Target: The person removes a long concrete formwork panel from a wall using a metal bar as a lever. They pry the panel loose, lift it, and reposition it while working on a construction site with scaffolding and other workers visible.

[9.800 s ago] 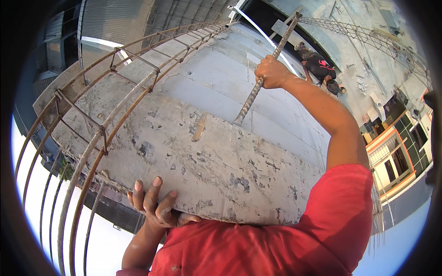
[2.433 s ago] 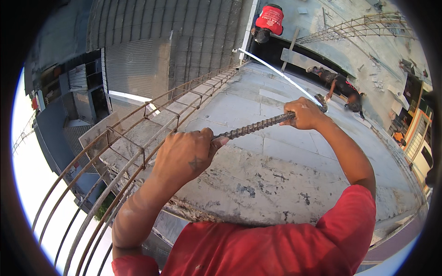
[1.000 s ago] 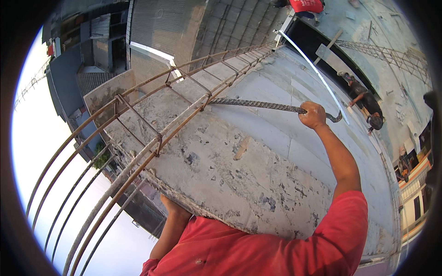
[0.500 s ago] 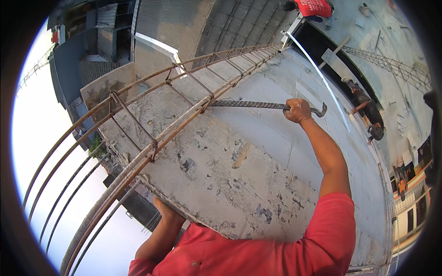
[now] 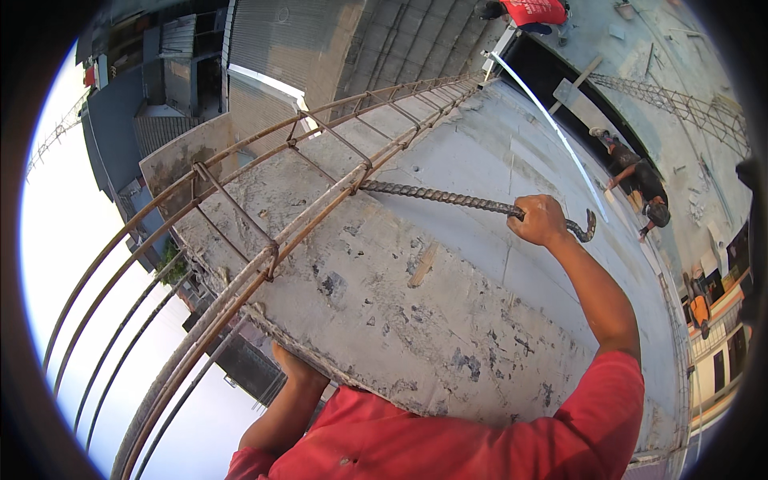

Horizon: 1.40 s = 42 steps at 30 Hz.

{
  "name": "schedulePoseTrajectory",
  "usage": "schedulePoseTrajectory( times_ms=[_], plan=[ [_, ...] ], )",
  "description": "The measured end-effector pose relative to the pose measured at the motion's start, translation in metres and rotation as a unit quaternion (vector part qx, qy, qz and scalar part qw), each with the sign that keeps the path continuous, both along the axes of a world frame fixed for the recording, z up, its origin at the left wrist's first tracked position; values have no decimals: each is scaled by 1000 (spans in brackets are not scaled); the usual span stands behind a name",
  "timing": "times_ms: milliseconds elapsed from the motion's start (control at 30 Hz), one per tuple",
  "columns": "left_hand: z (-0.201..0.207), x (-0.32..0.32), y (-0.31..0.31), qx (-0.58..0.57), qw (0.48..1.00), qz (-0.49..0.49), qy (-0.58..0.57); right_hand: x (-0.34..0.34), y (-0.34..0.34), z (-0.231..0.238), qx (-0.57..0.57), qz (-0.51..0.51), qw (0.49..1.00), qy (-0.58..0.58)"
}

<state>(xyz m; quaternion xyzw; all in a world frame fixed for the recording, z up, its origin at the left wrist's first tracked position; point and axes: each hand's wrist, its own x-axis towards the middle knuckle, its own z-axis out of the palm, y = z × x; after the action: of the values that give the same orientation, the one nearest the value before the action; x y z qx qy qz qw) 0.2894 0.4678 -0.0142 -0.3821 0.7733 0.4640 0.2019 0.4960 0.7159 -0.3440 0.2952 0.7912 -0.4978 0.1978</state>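
Observation:
My right hand [image 5: 539,220] is closed round a ribbed steel bar [image 5: 448,198] with a hooked outer end. The bar's other end meets the lower rods of the rebar cage [image 5: 320,210], beside a tied stirrup; how it engages there is too small to make out. Below the cage lies a rough grey concrete slab [image 5: 384,280], flecked with dark pits. My left hand [image 5: 294,365] rests against the slab's near left edge, its fingers hidden behind the concrete.
A person in dark clothes [image 5: 638,180] bends over at the right, and one in red [image 5: 534,11] is at the top. A long white strip [image 5: 552,124] crosses beyond the slab. Bare rod ends [image 5: 120,352] stick out left, over a drop. Another rebar cage [image 5: 672,112] lies far right.
My right hand has swung the bar's hooked end rightward and closer to me, so the bar now slants down more. My left hand stays at the slab edge.

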Motion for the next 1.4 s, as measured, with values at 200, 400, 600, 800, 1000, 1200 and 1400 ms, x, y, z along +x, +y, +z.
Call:
schedulePoseTrajectory(
  times_ms=[200, 400, 600, 800, 1000, 1200, 1400],
  plan=[
    [0, 1, -5, 14, 1000, -25, -1, 6, -16, -68, 85, -7, 994, 66],
    [3, 1, -13, 57, 998, -20, -10, -3, -39, -114, 80, -4, 986, 147],
    [3, 2, -13, -12, 999, -32, 5, -14, -24, -61, 55, -1, 996, 75],
    [-1, 0, -8, 35, 999, -38, -16, 5, 55, 26, 96, 7, 992, 76],
    [1, 1, -4, 16, 998, -55, 4, -5, 52, 31, 36, 15, 999, 8],
    [0, -1, -7, 49, 998, -45, -4, -4, 4, -39, 42, 17, 999, 29],
    [2, 1, -7, 41, 999, 1, -16, -30, -41, -79, 4, 20, 999, 33]
  ],
)
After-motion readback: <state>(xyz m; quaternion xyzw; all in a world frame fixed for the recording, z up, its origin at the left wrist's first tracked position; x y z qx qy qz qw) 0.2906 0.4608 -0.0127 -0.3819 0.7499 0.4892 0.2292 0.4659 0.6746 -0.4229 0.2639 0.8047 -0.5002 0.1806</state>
